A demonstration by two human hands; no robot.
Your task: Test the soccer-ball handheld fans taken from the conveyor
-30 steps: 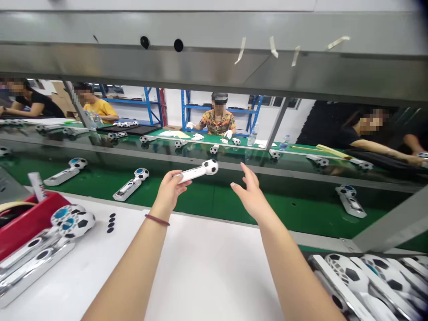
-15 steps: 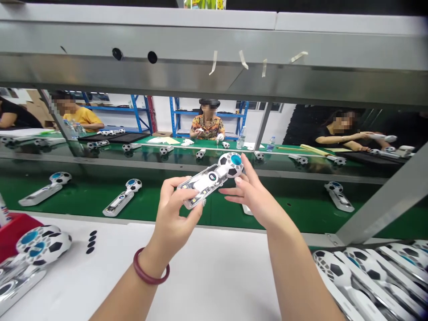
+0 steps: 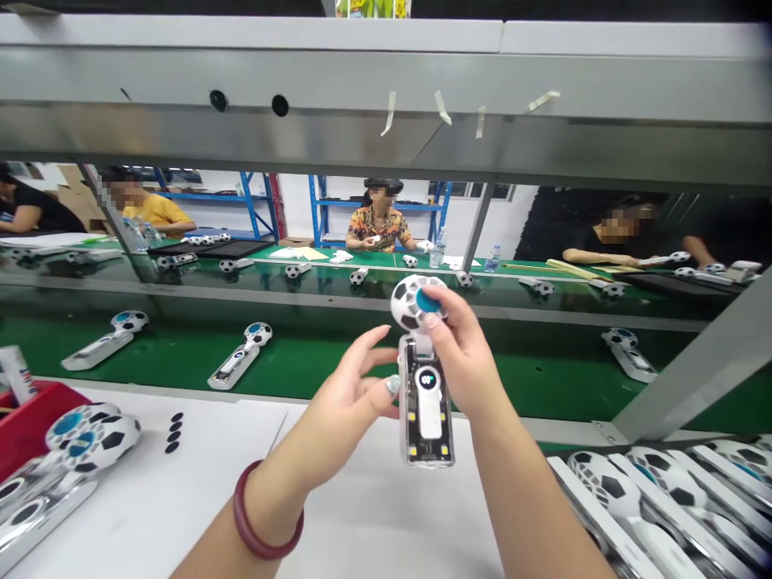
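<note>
My right hand [image 3: 464,346] pinches the black-and-white soccer-ball head of a handheld device [image 3: 429,402], its fingers over the blue round centre. The device hangs with its clear handle downward. Inside the handle show a white strip, small yellow squares and a lit round display. My left hand [image 3: 355,386], a dark red bangle on its wrist, is open at the handle's left side, fingers apart and thumb close to the edge; whether it touches is unclear.
Similar devices [image 3: 238,366] lie on the green conveyor belt [image 3: 338,362]. More are stacked right [image 3: 657,498] and left [image 3: 72,482], beside a red bin [image 3: 42,410]. Several black discs [image 3: 174,434] lie on the white tabletop [image 3: 211,498]. A metal post [image 3: 693,354] slants at right. Co-workers sit opposite.
The device has turned from slanting to nearly upright, head on top, and its display is now lit. My right hand has taken its head; my left hand has let go of the handle.
</note>
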